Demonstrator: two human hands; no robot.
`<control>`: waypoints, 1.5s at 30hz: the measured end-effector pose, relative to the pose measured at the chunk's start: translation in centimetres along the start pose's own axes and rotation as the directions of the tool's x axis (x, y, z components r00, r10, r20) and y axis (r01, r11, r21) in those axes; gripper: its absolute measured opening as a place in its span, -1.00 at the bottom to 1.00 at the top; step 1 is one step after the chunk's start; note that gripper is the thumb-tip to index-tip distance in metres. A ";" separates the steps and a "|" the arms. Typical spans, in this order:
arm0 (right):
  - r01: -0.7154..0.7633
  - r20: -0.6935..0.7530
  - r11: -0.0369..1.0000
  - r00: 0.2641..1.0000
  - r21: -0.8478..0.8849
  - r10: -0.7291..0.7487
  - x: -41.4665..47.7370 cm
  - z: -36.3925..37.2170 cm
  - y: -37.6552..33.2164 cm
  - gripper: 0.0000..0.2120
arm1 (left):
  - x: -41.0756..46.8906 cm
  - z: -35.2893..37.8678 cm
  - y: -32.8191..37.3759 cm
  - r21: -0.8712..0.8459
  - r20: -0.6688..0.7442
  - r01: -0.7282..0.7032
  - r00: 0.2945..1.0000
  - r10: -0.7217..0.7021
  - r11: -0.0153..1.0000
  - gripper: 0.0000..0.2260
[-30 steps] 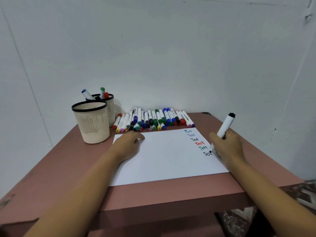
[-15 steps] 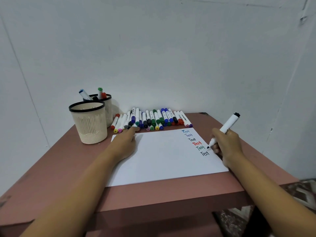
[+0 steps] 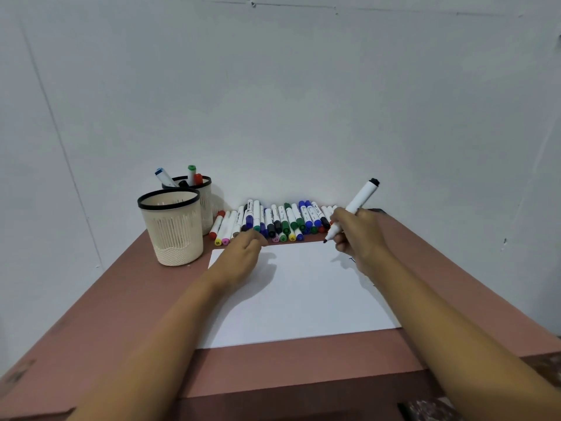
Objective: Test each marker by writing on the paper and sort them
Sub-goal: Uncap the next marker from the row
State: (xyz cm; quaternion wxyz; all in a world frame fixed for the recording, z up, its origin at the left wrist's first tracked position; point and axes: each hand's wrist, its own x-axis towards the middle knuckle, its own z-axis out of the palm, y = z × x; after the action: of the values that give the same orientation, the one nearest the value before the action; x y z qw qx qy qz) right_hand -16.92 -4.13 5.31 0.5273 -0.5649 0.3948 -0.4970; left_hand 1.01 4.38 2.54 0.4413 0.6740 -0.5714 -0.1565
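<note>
A white paper sheet (image 3: 303, 296) lies on the reddish-brown table (image 3: 121, 299). My right hand (image 3: 359, 238) grips an uncapped black marker (image 3: 358, 202), whose tip hovers just above the paper's far edge. My right arm hides most of the written test words. My left hand (image 3: 243, 255) rests at the paper's far left corner with loosely curled fingers, its fingertips close to the row of loose markers (image 3: 282, 221) lying along the wall. Nothing shows in that hand.
Two cream mesh cups with black rims stand at the back left. The front cup (image 3: 173, 235) shows nothing inside; the rear cup (image 3: 205, 192) holds several markers. The wall is right behind the marker row. The table's front edge is near me.
My right hand lifted the marker off the paper and carried it left and away from me, toward the marker row. My left hand slid forward to the paper's far edge. The camera tilted up.
</note>
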 end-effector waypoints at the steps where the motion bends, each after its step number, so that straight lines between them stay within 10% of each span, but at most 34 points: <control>1: -0.008 0.006 1.000 1.000 0.029 0.008 0.2 0.7 0.0 -0.85 | 0.0 0.0 0.1 0.017 0.021 0.008 1.000 -0.008 1.000 -0.74; 9: -0.045 0.150 0.974 0.989 0.222 0.011 -0.3 4.4 1.4 -0.85 | 0.1 0.0 -0.4 0.003 0.068 -0.013 0.998 0.013 1.000 -0.62; 27: -0.052 0.343 0.996 0.939 0.068 0.026 -0.4 4.7 2.5 -0.84 | 0.0 0.2 0.0 -0.037 -0.035 -0.226 0.974 0.224 0.973 -0.54; 34: -0.143 0.368 0.977 0.927 0.157 0.076 0.0 4.3 2.2 -0.78 | 0.3 0.3 -0.1 -0.190 -0.085 -0.112 0.992 0.097 0.975 -0.91; 45: -0.165 0.428 0.951 0.903 0.260 0.039 -0.3 4.3 2.3 -0.80 | 0.0 0.1 0.4 -0.357 0.127 0.052 0.992 -0.007 0.933 -0.78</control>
State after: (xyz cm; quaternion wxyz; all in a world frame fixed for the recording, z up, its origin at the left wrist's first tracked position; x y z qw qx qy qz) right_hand -12.62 -3.25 3.24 0.7019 -0.5529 0.2250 -0.3885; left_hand 0.63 4.35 2.79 0.5185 0.5794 -0.5490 -0.3067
